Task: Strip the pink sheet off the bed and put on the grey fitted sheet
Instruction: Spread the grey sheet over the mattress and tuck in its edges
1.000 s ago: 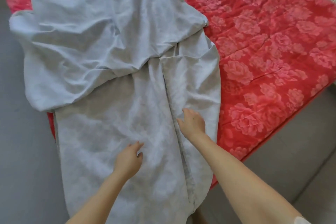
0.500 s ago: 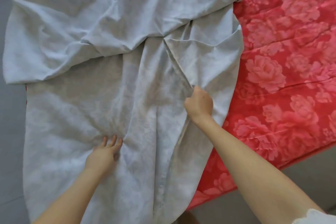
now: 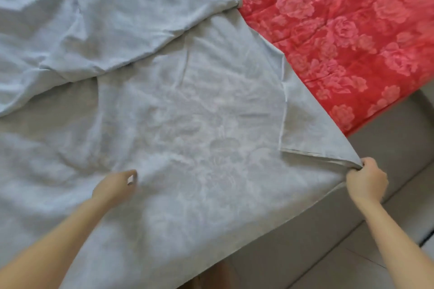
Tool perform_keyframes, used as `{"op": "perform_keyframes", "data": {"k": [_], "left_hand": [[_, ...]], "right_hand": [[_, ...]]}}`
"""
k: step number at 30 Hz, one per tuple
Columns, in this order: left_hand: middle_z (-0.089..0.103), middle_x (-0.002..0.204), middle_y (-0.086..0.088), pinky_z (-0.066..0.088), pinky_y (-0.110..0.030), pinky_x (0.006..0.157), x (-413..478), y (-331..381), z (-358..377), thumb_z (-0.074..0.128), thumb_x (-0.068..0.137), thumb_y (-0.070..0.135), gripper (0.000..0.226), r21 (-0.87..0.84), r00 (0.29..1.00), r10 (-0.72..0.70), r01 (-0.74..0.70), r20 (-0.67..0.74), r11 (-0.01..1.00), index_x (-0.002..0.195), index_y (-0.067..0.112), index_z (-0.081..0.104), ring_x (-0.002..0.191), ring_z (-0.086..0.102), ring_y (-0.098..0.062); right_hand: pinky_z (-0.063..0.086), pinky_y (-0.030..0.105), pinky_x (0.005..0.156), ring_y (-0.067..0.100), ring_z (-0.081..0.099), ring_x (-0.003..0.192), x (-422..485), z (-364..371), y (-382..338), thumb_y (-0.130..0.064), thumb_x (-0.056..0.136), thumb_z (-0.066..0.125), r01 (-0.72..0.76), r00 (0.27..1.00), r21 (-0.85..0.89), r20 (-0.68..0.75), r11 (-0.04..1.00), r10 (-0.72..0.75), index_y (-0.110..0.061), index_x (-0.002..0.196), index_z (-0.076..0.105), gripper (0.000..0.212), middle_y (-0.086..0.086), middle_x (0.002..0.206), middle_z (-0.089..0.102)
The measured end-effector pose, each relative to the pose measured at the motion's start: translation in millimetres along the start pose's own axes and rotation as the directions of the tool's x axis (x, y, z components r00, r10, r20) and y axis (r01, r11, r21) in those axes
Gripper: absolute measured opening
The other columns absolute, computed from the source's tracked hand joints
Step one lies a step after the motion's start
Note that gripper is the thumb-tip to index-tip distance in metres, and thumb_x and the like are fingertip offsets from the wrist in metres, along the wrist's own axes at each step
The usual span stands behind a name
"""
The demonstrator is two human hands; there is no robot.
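Head view, single frame.

Count: two sheets, two hands.

Grey fitted sheet (image 3: 187, 124): one. It is laid on top of the pink sheet (image 3: 340, 30) and fills the left and near part of the view. A crumpled second layer of it is folded over at the far left, on the flatter layer. Its right edge runs diagonally from the far centre down to the near right, where it ends in a corner pulled taut and pointing near-right. A turned-over hem strip runs near-to-far just inside that edge. The sheet passes out of frame on the left, so its long axis cannot be told.

Pink sheet: one, with a rose pattern, exposed only at the far right.

Right hand (image 3: 366, 180): fingers curled tight round the near-right corner of the grey sheet, held just past the edge, over the tiled floor (image 3: 352, 265).

Left hand (image 3: 115, 186): set palm down on the grey sheet, near centre-left. It is blurred, so whether cloth is pinched cannot be told.
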State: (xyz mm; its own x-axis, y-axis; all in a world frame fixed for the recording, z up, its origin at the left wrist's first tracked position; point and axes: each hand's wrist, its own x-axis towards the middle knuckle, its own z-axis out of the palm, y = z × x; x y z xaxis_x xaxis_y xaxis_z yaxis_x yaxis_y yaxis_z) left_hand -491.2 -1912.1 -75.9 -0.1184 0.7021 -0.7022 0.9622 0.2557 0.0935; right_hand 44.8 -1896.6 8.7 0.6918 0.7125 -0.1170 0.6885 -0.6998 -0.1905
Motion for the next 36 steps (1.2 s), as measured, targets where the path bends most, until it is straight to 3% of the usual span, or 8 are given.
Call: {"op": "perform_keyframes", "data": {"k": [5,8,14,19,22,27,31,36], "left_hand": [[0.025,0.153,-0.015,0.037,-0.029,0.1,-8.1,21.0,18.3,0.04,0.099,0.028,0.051,0.118,0.973,0.106,-0.132,0.206,0.984,0.148,0.027,0.026,0.13,0.043,-0.029],[0.006,0.157,-0.014,0.033,-0.033,0.106,-10.7,22.3,32.9,0.039,0.099,0.032,0.058,0.152,0.97,0.078,-0.116,0.232,0.982,0.15,0.03,0.013,0.138,0.029,-0.033],[0.01,0.158,-0.008,0.032,-0.036,0.107,-23.5,23.8,41.1,0.041,0.099,0.031,0.054,0.078,0.992,0.07,-0.078,0.101,0.994,0.149,0.029,0.022,0.142,0.02,-0.03],[0.01,0.159,0.002,0.04,-0.036,0.102,-51.2,8.6,70.2,0.045,0.097,0.028,0.058,0.015,0.997,0.067,-0.067,-0.042,0.998,0.149,0.029,0.02,0.146,0.009,-0.018],[0.024,0.155,-0.008,0.037,-0.043,0.105,-60.0,16.1,87.4,0.052,0.093,0.015,0.055,-0.075,0.992,0.0,-0.01,-0.124,0.997,0.146,0.016,0.034,0.144,0.02,-0.026],[0.05,0.135,-0.023,0.041,-0.055,0.099,-61.8,87.2,96.1,0.064,0.081,-0.004,0.047,-0.213,0.947,-0.016,-0.055,-0.321,0.975,0.127,0.0,0.056,0.126,0.043,-0.043],[0.042,0.142,-0.022,0.039,-0.055,0.102,-44.5,175.0,90.4,0.063,0.084,0.001,0.054,-0.206,0.931,0.051,-0.133,-0.361,0.969,0.135,0.01,0.05,0.133,0.035,-0.043],[0.029,0.151,-0.019,0.036,-0.055,0.103,-19.9,267.2,86.4,0.055,0.089,0.01,0.052,-0.088,0.956,0.06,-0.089,-0.288,0.992,0.14,0.016,0.045,0.138,0.025,-0.043]], "right_hand": [[0.047,0.046,0.08,0.047,0.056,0.096,-3.0,19.9,62.0,0.008,0.079,0.051,-0.144,0.963,-0.189,0.198,0.971,0.181,0.005,0.101,0.06,0.024,0.032,0.1,0.062],[0.046,0.042,0.088,0.043,0.055,0.11,6.4,35.9,44.4,-0.002,0.083,0.055,-0.086,0.923,-0.264,0.342,0.961,0.177,-0.002,0.128,0.05,0.046,0.028,0.118,0.058],[0.033,0.043,0.108,0.032,0.035,0.136,7.8,66.6,-28.2,-0.044,0.081,0.068,0.11,0.842,0.069,0.524,0.992,-0.129,-0.018,0.151,0.015,0.092,0.012,0.152,0.031],[0.034,0.049,0.106,0.035,0.033,0.136,13.9,94.9,-75.2,-0.077,0.072,0.055,0.133,0.897,-0.007,0.427,0.991,-0.118,-0.016,0.151,0.007,0.111,0.016,0.152,0.027],[0.04,0.049,0.1,0.039,0.041,0.126,29.1,113.3,-101.1,-0.055,0.078,0.064,0.12,0.923,-0.109,0.379,0.987,-0.07,-0.014,0.148,0.014,0.095,0.02,0.142,0.035],[0.043,0.038,0.075,0.038,0.058,0.102,71.5,116.2,-90.9,0.004,0.087,0.048,0.235,0.947,-0.072,0.24,0.969,-0.212,0.002,0.11,0.054,0.024,0.021,0.113,0.06],[0.035,0.035,0.059,0.038,0.054,0.076,128.4,47.9,-16.6,-0.002,0.07,0.042,0.277,0.947,0.091,0.14,0.957,-0.288,0.002,0.084,0.061,0.024,0.023,0.083,0.062],[0.015,0.032,0.047,0.023,0.022,0.052,199.8,-23.2,35.2,0.01,0.067,0.043,0.37,0.905,0.075,0.196,0.926,-0.377,-0.002,0.051,0.037,0.022,0.009,0.047,0.029]]}}
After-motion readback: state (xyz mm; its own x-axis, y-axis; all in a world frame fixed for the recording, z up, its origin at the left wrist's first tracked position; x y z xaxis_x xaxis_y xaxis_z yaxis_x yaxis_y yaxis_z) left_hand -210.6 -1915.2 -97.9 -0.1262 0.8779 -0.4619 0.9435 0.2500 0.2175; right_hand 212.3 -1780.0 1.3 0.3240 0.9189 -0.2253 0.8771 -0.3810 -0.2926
